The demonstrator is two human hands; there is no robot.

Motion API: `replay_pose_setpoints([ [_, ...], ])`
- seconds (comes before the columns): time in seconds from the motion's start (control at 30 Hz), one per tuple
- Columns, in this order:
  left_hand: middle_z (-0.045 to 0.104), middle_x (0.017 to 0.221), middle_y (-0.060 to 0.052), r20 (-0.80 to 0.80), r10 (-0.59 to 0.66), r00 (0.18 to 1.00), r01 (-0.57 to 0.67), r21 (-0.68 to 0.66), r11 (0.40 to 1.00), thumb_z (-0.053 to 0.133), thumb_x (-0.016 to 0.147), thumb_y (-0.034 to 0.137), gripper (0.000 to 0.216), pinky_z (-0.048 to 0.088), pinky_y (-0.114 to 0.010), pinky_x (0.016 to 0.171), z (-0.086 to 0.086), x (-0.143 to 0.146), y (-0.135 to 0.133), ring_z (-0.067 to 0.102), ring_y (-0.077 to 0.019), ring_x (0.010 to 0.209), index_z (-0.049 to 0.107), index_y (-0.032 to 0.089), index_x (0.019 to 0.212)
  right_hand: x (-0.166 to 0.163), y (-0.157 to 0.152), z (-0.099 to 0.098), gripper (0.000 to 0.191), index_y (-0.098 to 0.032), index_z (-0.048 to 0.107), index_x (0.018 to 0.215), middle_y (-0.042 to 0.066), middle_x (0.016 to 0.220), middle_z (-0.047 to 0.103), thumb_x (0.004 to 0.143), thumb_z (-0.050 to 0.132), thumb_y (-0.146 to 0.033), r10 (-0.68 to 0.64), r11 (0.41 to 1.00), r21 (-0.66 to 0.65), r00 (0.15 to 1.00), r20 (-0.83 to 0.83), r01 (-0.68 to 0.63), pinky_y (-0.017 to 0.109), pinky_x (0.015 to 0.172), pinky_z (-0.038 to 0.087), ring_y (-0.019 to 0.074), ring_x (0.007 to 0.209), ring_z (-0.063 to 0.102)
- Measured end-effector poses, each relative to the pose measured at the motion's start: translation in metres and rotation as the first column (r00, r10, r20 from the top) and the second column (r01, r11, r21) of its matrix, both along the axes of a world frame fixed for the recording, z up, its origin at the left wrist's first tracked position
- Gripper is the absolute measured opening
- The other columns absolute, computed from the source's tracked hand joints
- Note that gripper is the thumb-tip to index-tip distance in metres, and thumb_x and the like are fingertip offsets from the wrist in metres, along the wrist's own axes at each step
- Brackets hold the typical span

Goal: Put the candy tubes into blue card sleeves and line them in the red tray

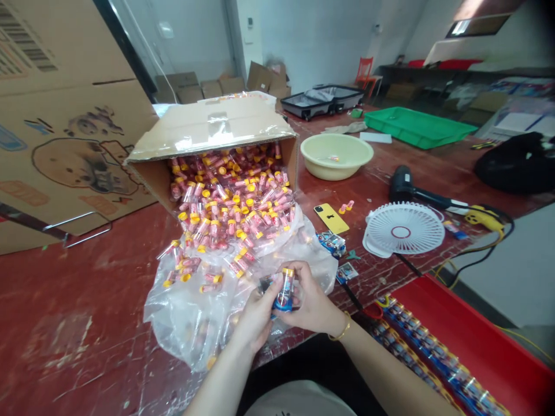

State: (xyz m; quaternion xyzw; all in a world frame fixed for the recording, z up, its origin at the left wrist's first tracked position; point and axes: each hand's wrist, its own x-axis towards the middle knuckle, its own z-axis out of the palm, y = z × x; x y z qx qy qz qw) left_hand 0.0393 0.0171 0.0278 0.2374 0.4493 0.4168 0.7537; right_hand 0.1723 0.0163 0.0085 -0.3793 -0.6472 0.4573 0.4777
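My right hand (313, 305) is closed round a small clear tube with a yellow cap (286, 287), held upright over the table's front edge. My left hand (256, 319) pinches a small dark card or label (265, 284) against the tube's left side. Just beyond my hands a cardboard box (208, 130) lies on its side, and several of the same pink-filled, yellow-capped tubes (229, 208) spill from it onto a clear plastic bag (191, 312).
On the red table (87, 300) lie a yellow phone (330, 218), a white fan (403, 230), a black hair dryer (405, 184), a cream basin (336, 155) and a green tray (414, 127). A red tray (477, 341) with rows of packed tubes sits at right. A big printed carton (65, 115) stands left.
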Motion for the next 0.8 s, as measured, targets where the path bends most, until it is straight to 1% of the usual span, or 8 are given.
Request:
replay_pose_setpoints([
  [0.1,0.067,0.088,-0.011,-0.024,-0.022,0.999,0.023,0.065,0.998,0.077,0.07,0.035,0.04,0.051,-0.026,0.075,-0.003,-0.003,-0.003,0.064,-0.0188,0.08,0.067,0.008,0.097,0.002,0.001,-0.002,0.06,-0.021,0.034,0.111,0.006,0.107,0.046,0.064,0.07,-0.014,-0.068,0.993,0.1,0.997,0.029,0.065,0.032,0.085,0.046,0.0191,0.099,0.052],
  [0.23,0.067,0.089,-0.009,-0.029,-0.022,0.999,0.025,0.105,0.994,0.077,0.071,0.032,0.034,0.049,-0.028,0.079,-0.004,-0.003,-0.006,0.063,-0.0193,0.081,0.068,0.01,0.095,0.004,-0.002,0.001,0.058,-0.02,0.033,0.11,0.007,0.106,0.046,0.066,0.068,-0.015,-0.055,0.995,0.089,0.998,0.027,0.053,0.032,0.082,0.047,0.0189,0.097,0.052],
  [0.37,0.067,0.085,-0.005,-0.044,-0.032,0.999,0.037,0.119,0.992,0.076,0.072,0.031,0.03,0.049,-0.028,0.08,-0.003,0.0,-0.007,0.063,-0.0187,0.078,0.067,0.012,0.093,0.006,-0.007,0.002,0.059,-0.02,0.033,0.111,0.007,0.107,0.045,0.064,0.067,-0.012,-0.065,0.994,0.093,0.998,0.024,0.062,0.033,0.085,0.045,0.0194,0.099,0.051],
  [0.5,0.068,0.09,-0.003,-0.065,-0.063,0.996,0.07,0.115,0.991,0.074,0.074,0.032,0.026,0.048,-0.032,0.087,0.0,0.002,-0.006,0.062,-0.0223,0.09,0.067,0.016,0.093,0.009,-0.006,-0.003,0.063,-0.02,0.033,0.113,0.007,0.106,0.046,0.062,0.068,-0.013,-0.082,0.994,0.078,0.996,0.03,0.079,0.033,0.084,0.045,0.019,0.097,0.052],
  [0.6,0.068,0.09,-0.004,-0.099,-0.082,0.992,0.089,0.073,0.993,0.077,0.07,0.036,0.031,0.049,-0.031,0.088,0.001,0.003,-0.007,0.062,-0.0233,0.094,0.066,0.015,0.091,0.009,-0.007,-0.005,0.061,-0.02,0.034,0.111,0.006,0.104,0.048,0.061,0.068,-0.016,-0.116,0.991,0.076,0.993,0.029,0.114,0.031,0.081,0.046,0.018,0.093,0.053],
  [0.7,0.069,0.088,-0.006,-0.159,-0.005,0.987,0.007,0.015,1.0,0.084,0.057,0.038,0.046,0.053,-0.029,0.08,-0.001,0.009,-0.007,0.063,-0.025,0.093,0.066,0.012,0.091,0.008,-0.009,-0.005,0.063,-0.02,0.034,0.108,0.004,0.099,0.05,0.058,0.071,-0.021,-0.143,0.986,0.088,0.99,0.019,0.141,0.029,0.075,0.047,0.0164,0.086,0.054],
  [0.73,0.069,0.091,-0.007,-0.172,0.015,0.985,-0.019,-0.018,1.0,0.084,0.058,0.036,0.048,0.054,-0.029,0.081,-0.002,0.012,-0.006,0.064,-0.0249,0.094,0.066,0.012,0.095,0.01,-0.01,-0.004,0.065,-0.019,0.033,0.108,0.003,0.097,0.051,0.056,0.073,-0.023,-0.161,0.983,0.091,0.987,0.013,0.159,0.028,0.074,0.047,0.0159,0.084,0.055],
  [0.8,0.067,0.102,-0.008,-0.2,0.032,0.979,-0.057,-0.12,0.991,0.073,0.075,0.032,0.039,0.054,-0.028,0.081,-0.002,0.018,-0.003,0.064,-0.0227,0.096,0.064,0.015,0.109,0.022,-0.015,-0.005,0.067,-0.019,0.032,0.107,0.002,0.094,0.051,0.056,0.075,-0.027,-0.237,0.967,0.094,0.971,-0.005,0.236,0.028,0.074,0.047,0.0147,0.08,0.055],
])
